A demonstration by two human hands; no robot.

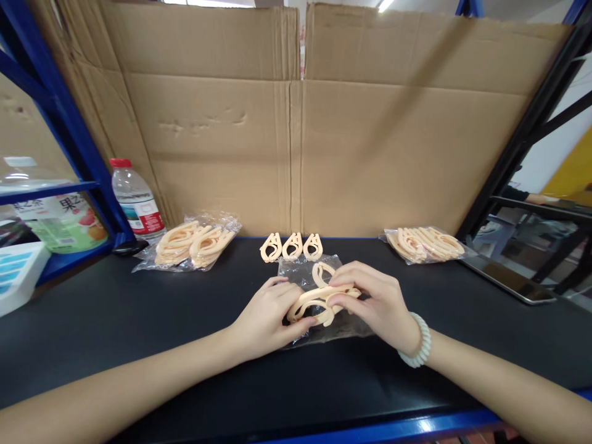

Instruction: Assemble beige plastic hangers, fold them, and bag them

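Holding a bunch of peach plastic clips (319, 302) with both hands, in the middle of the frame.
Left hand (268, 317) and right hand (374, 302) pinch them tight over a clear bag (300, 271) on the black table (139, 320).

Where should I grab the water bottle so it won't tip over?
Take the water bottle around its middle, at the label, coming from the front right. It stands upright beside the blue shelf post with cardboard behind it, so only that side is open. Its round body suits a wrapping grip; the red cap is small and high up.
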